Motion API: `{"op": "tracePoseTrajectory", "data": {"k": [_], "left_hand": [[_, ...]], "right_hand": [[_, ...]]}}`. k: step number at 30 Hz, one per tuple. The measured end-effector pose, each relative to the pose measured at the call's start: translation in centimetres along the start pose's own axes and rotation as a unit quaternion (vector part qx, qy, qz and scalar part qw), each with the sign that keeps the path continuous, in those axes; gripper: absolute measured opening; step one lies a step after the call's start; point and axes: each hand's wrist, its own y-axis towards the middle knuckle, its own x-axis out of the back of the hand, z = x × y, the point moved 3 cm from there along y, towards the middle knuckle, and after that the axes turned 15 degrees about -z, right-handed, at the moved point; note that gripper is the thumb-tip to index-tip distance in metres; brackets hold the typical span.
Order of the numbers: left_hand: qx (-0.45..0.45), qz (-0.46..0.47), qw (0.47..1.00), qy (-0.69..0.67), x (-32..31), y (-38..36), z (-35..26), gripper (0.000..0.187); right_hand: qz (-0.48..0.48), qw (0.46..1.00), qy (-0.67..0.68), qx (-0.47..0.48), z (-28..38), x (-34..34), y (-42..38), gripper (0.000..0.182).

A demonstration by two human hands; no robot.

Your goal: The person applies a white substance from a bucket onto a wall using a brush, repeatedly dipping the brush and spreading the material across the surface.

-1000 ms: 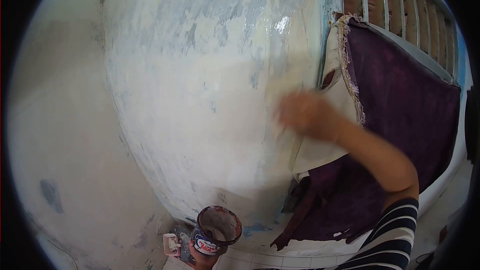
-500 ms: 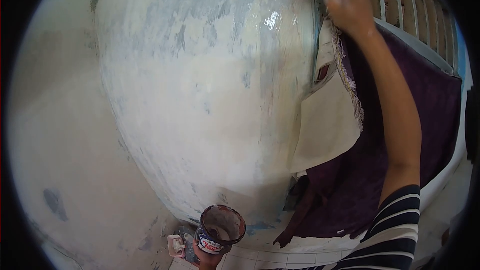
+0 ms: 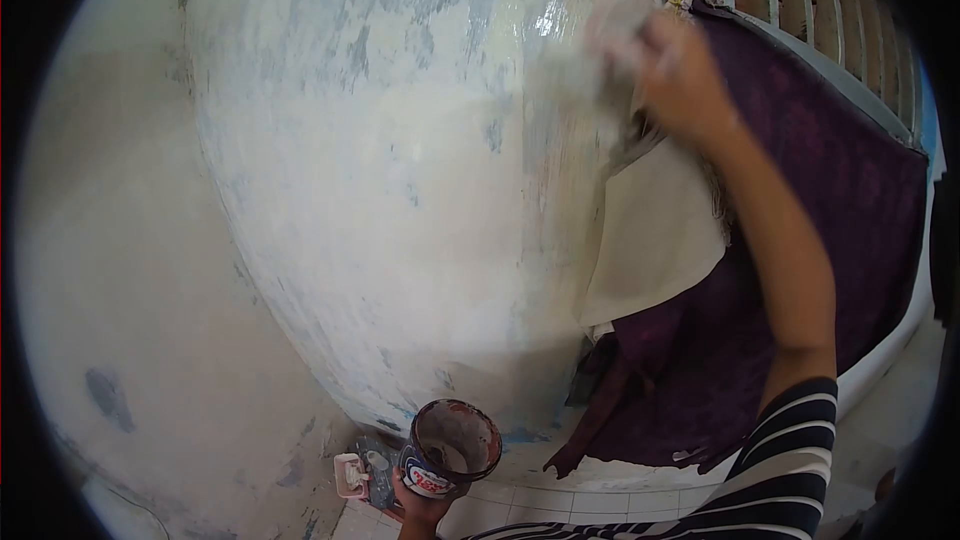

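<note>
My right hand (image 3: 685, 80) is closed around a paintbrush (image 3: 580, 70), smeared by motion, with its pale head at the wall (image 3: 400, 220). The wall is whitish with grey-blue streaks, and a wet shine shows near the brush. Low in the view, my left hand (image 3: 425, 508) grips a small dark paint bucket (image 3: 455, 440) from below and the side. It has a labelled front and a stained rim, with pale paint inside, and is tilted so that its mouth faces me.
A dark purple cloth (image 3: 800, 240) hangs at the right, with a cream fabric flap (image 3: 655, 230) beside the wall. Above it are slats (image 3: 800, 0). On the tiled floor (image 3: 540, 505) sits a small pink-rimmed container (image 3: 351, 477). Another wall (image 3: 150, 270) stands at the left.
My right hand and the paintbrush have moved down along the wall's right edge. The paint bucket in my left hand has shifted slightly up and to the right.
</note>
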Motion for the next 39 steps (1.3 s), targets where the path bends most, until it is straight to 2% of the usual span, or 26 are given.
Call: {"op": "tracePoseTrajectory", "data": {"k": [3, 4, 6, 7, 8, 10, 11, 13, 14, 17, 20, 21, 22, 23, 24, 25, 26, 27, 29, 31, 32, 34, 35, 36, 38, 39], "left_hand": [[-0.006, 0.004, 1.0, -0.009, 0.2, 0.1, -0.6, 0.099], [-0.007, 0.001, 1.0, -0.009, 0.2, 0.0, -0.6, 0.099], [0.029, -0.009, 0.989, -0.143, 0.0, -0.5, -0.8, 0.098], [0.026, -0.013, 0.989, -0.146, -0.3, -0.8, -1.0, 0.098], [0.03, -0.011, 0.985, -0.171, -0.7, -1.0, -1.0, 0.098], [0.017, -0.018, 0.983, -0.18, -0.4, -1.0, -0.8, 0.096], [0.013, -0.027, 0.982, -0.185, -0.4, -1.0, -0.7, 0.096], [0.006, -0.026, 0.989, -0.143, -1.2, -1.7, -0.8, 0.094], [-0.03, -0.019, 0.997, -0.069, -2.1, -1.7, -1.0, 0.091], [-0.052, -0.045, 0.993, -0.097, -3.4, -1.9, -1.2, 0.089], [-0.053, -0.017, 0.99, -0.132, -2.9, -2.2, -1.2, 0.085], [-0.083, -0.043, 0.991, -0.091, -3.5, -2.5, -1.6, 0.085], [-0.102, -0.062, 0.99, -0.076, -4.3, -2.8, -1.7, 0.087], [-0.103, -0.063, 0.989, -0.081, -4.6, -3.0, -1.9, 0.087], [-0.108, -0.074, 0.987, -0.091, -4.5, -3.0, -1.7, 0.087], [-0.118, -0.088, 0.984, -0.101, -5.1, -3.0, -1.8, 0.086], [-0.115, -0.053, 0.982, -0.143, -5.2, -3.1, -1.8, 0.079], [-0.111, -0.092, 0.978, -0.149, -6.8, -3.1, -2.5, 0.071], [-0.135, -0.107, 0.975, -0.141, -7.3, -3.1, -2.7, 0.066], [-0.156, -0.12, 0.97, -0.141, -6.8, -3.3, -2.6, 0.066], [-0.17, -0.109, 0.969, -0.139, -7.0, -3.3, -2.6, 0.065], [-0.191, -0.06, 0.969, -0.144, -6.3, -3.6, -3.0, 0.065], [-0.198, -0.025, 0.969, -0.147, -5.8, -3.8, -3.1, 0.065], [-0.261, -0.127, 0.955, -0.051, -6.0, -4.2, -3.2, 0.069], [-0.252, -0.16, 0.952, -0.067, -1.5, -4.7, -3.8, 0.073], [-0.245, -0.181, 0.949, -0.08, -0.5, -4.8, -3.9, 0.077]], "right_hand": [[-0.242, 0.948, -0.034, 0.204, 3.5, 2.2, 6.1, 0.01], [-0.242, 0.949, -0.032, 0.202, 3.2, 1.9, 6.2, 0.01], [-0.257, 0.893, -0.089, 0.359, 3.0, 1.5, 5.5, 0.009], [-0.176, 0.919, -0.182, 0.302, -1.1, 1.2, 4.4, 0.02], [-0.143, 0.902, -0.147, 0.38, 0.2, -0.9, 0.9, 0.022], [-0.039, 0.851, -0.216, 0.477, -2.3, -4.5, -7.1, 0.024], [0.011, 0.841, -0.255, 0.477, -3.6, -6.3, -12.1, 0.026], [0.103, 0.872, -0.165, 0.449, -3.1, -8.4, -20.3, 0.022], [0.124, 0.893, -0.13, 0.412, -3.0, -9.6, -24.0, 0.01], [0.117, 0.931, -0.067, 0.339, -3.2, -13.1, -31.8, 0.011], [0.113, 0.969, -0.012, 0.22, -3.4, -15.4, -36.8, 0.014], [0.022, 0.993, 0.065, 0.093, -3.6, -15.5, -38.0, 0.013], [-0.064, 0.988, 0.137, -0.041, -3.7, -15.4, -39.6, 0.013], [-0.045, 0.986, 0.151, -0.058, -2.1, -15.3, -41.1, 0.013], [-0.135, 0.947, 0.208, -0.205, -0.7, -14.6, -41.9, 0.015], [-0.219, 0.876, 0.25, -0.349, 0.3, -13.6, -42.8, 0.018], [-0.232, 0.824, 0.317, -0.409, 1.6, -12.5, -43.4, 0.022], [-0.244, 0.762, 0.374, -0.469, 2.7, -11.7, -44.2, 0.027], [-0.209, 0.741, 0.417, -0.483, 3.2, -10.1, -45.6, 0.033], [-0.173, 0.771, 0.418, -0.449, 3.0, -8.8, -46.4, 0.035], [-0.163, 0.763, 0.421, -0.462, 3.4, -8.3, -46.2, 0.035], [-0.084, 0.819, 0.445, -0.351, 5.3, -7.8, -44.5, 0.031], [-0.08, 0.813, 0.451, -0.361, 5.7, -8.1, -44.4, 0.031], [-0.022, 0.841, 0.442, -0.313, 6.6, -8.3, -44.1, 0.025], [0.071, 0.888, 0.406, -0.203, 9.8, -9.5, -42.9, 0.017], [0.078, 0.885, 0.407, -0.211, 9.9, -10.0, -42.8, 0.017]]}}
